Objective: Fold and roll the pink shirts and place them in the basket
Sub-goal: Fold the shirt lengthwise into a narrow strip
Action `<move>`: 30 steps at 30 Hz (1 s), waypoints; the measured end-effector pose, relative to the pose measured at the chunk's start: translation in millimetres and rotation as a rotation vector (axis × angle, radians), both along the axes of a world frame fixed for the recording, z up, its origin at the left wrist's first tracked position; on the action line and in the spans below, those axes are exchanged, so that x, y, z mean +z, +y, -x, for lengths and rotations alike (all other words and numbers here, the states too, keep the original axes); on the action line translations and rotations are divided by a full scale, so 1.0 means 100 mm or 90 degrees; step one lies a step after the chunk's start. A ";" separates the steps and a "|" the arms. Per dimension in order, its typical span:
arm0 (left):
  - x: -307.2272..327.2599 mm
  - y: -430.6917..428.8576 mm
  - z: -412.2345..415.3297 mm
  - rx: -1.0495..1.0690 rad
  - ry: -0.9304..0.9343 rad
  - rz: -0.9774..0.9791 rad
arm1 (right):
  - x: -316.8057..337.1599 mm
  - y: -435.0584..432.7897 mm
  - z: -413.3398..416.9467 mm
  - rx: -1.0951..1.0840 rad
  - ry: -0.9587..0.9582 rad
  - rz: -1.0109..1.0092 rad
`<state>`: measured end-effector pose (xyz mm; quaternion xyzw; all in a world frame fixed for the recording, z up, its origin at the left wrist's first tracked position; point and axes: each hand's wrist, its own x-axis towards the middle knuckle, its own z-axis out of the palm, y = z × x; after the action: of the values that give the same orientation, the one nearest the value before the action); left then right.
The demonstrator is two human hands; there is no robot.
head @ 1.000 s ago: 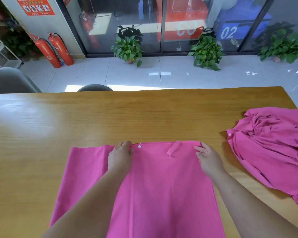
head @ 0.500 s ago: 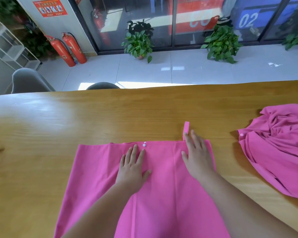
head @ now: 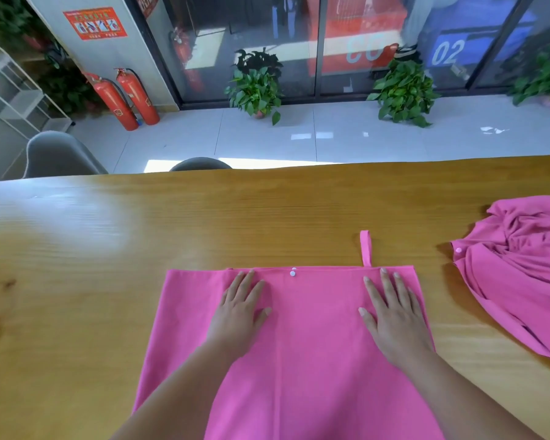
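A pink shirt (head: 315, 328) lies flat and partly folded on the wooden table (head: 108, 249) in front of me, its far edge straight, with white buttons near the middle of that edge. A narrow pink strap (head: 365, 247) sticks out beyond the edge. My left hand (head: 240, 309) lies flat on the shirt left of the buttons, fingers straight. My right hand (head: 392, 308) presses flat on the shirt's right part. A second pink shirt (head: 518, 268) sits crumpled at the table's right side. No basket is in view.
Beyond the table's far edge stand a grey chair (head: 58, 155) and a dark chair back (head: 200, 163). Further off on the tiled floor are two red fire extinguishers (head: 124, 96), potted plants (head: 256, 85) and glass doors.
Both hands went from pinching the shirt's far edge to lying flat on the cloth. The strap flipped outward past the edge. My view shifted to the left.
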<state>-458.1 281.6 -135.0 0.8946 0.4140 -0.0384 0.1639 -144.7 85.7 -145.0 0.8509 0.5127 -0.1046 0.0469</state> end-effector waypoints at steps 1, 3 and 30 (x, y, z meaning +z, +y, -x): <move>0.01 0.07 0.09 0.016 -0.011 -0.003 | 0.03 0.06 0.10 -0.018 -0.006 0.006; 0.04 0.21 0.27 0.029 -0.024 -0.007 | 0.10 0.22 0.37 -0.019 0.004 0.004; 0.26 1.71 1.26 0.026 0.027 0.030 | -0.02 1.32 1.59 0.044 -0.032 -0.074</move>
<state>-584.6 452.2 -109.4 0.8807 0.4348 -0.0637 0.1766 -303.9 217.3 -146.5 0.8362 0.5459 -0.0512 0.0138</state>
